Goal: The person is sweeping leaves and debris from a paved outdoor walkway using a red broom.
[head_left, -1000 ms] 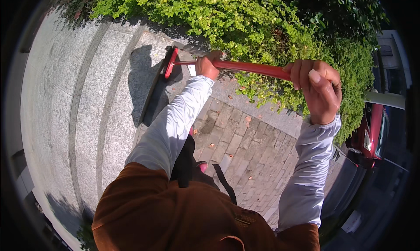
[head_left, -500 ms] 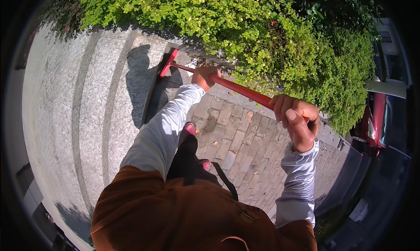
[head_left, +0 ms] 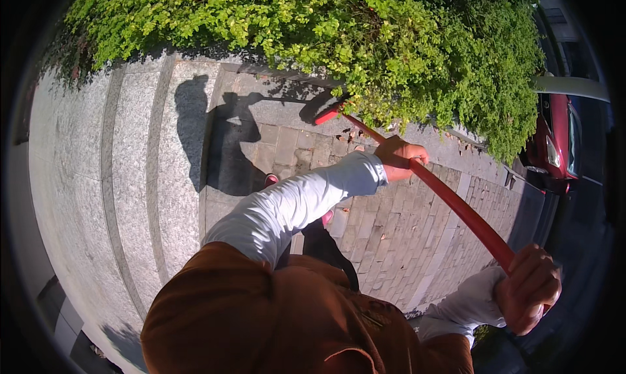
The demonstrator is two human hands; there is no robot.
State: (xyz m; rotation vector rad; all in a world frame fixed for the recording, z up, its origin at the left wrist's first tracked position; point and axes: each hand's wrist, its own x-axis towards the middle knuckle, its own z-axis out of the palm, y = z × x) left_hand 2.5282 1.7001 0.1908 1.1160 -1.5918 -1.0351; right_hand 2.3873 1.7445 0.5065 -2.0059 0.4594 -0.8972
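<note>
Both hands [head_left: 396,156] [head_left: 531,289] grip the red pole [head_left: 462,208], hiding the stretches they wrap around.

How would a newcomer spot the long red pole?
Find the leafy green hedge across the top. From its lower edge, the long red pole slants down-right through the left hand to the right hand. Unlike the red car at right, it's slim and hand-held.

Outdoor walkway [head_left: 385,244] beside stone steps [head_left: 134,178], broad daylight.
Tells: block paving [head_left: 417,211] with scattered dry leaves [head_left: 340,137], grey steps at left, leafy green hedge [head_left: 391,55] along the far edge, red car [head_left: 551,139] past the hedge at right, sharp sun shadow [head_left: 190,129] across steps and ground.
</note>
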